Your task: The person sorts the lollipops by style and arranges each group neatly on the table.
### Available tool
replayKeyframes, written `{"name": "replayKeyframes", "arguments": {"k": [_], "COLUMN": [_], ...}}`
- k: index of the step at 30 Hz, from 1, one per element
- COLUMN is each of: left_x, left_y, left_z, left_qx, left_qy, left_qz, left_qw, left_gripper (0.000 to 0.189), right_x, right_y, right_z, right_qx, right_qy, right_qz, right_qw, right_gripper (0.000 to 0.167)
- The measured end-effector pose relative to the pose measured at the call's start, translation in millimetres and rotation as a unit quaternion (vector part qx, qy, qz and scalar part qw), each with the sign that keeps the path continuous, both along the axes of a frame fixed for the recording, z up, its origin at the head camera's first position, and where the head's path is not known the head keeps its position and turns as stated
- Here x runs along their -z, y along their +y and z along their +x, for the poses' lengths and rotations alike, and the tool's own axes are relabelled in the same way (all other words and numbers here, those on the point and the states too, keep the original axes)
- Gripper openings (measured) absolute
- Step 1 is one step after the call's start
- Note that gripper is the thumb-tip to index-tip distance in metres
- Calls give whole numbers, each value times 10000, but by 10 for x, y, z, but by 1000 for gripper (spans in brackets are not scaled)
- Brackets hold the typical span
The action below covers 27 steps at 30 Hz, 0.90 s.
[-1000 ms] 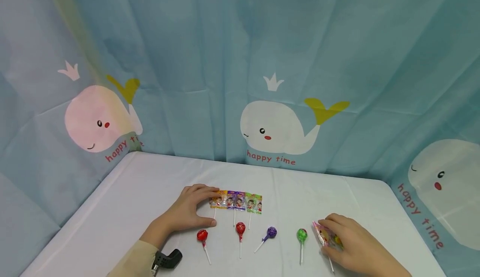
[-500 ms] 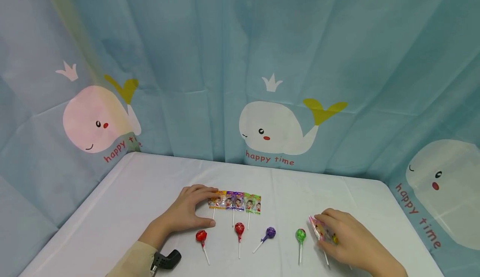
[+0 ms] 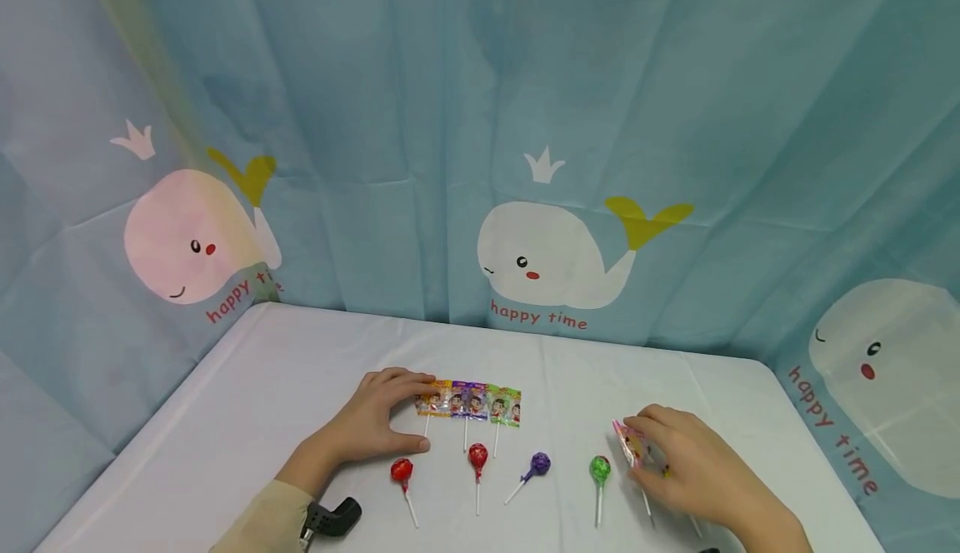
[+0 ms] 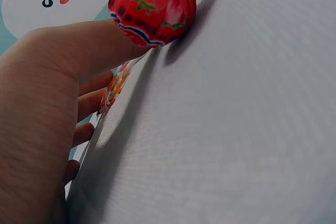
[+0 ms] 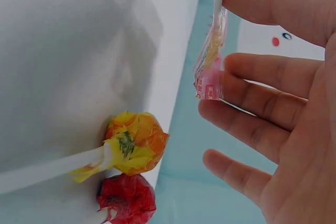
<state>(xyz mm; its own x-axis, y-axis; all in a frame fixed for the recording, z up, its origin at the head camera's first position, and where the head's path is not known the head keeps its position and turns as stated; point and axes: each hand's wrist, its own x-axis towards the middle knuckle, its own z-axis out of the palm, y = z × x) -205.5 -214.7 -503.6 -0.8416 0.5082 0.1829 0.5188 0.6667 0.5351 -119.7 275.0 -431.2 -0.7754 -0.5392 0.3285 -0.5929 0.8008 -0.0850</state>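
Note:
My right hand [image 3: 693, 465] pinches a flat lollipop in a pink wrapper [image 3: 628, 445] between thumb and fingertips. Its white stick points down past the thumb. At the table's middle, my left hand [image 3: 375, 421] lies with spread, relaxed fingers touching a flat lollipop in an orange wrapper [image 3: 437, 403]. Beside that one, a purple-wrapped [image 3: 470, 401] and a green-wrapped flat lollipop [image 3: 506, 406] continue the row, wrappers edge to edge. A round red lollipop [image 4: 155, 11] sits close to the left thumb. Under the right hand lie a yellow-orange round lollipop [image 5: 137, 142] and a red one [image 5: 128, 198].
Nearer the front of the white-covered table [image 3: 300, 353] lie round lollipops: another red one [image 3: 477, 455], a purple one [image 3: 540, 463] and a green one [image 3: 600, 467]. A blue whale-print curtain [image 3: 420, 161] surrounds the table at back and sides.
My right hand has moved up and slightly left, carrying the pink-wrapped lollipop. A white stick now shows below the hand. My left hand stays in place.

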Motion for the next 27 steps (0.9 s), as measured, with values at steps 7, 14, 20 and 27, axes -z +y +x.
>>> {"name": "replayKeyframes", "arguments": {"k": [7,14,20,27], "left_x": [10,18,25,8], "left_y": [-2,5,4,5], "left_z": [0,4,2,11], "left_qx": [5,-2,-3,-3], "left_qy": [48,20,30,36], "left_qz": [5,31,42,39], "left_qw": [10000,10000,10000,10000], "left_gripper": [77,76,76,76], "right_x": [-16,-54,-89,-70], "right_y": [-18,-58,-112,-144], "right_z": [-35,-61,-84,-106], "right_qx": [-65,90,287,283], "right_qy": [3,-234,-419,-424], "right_qz": [-48,35,80,76], "right_qw": [10000,9997,9987,9987], "right_gripper": [46,47,45,46]}}
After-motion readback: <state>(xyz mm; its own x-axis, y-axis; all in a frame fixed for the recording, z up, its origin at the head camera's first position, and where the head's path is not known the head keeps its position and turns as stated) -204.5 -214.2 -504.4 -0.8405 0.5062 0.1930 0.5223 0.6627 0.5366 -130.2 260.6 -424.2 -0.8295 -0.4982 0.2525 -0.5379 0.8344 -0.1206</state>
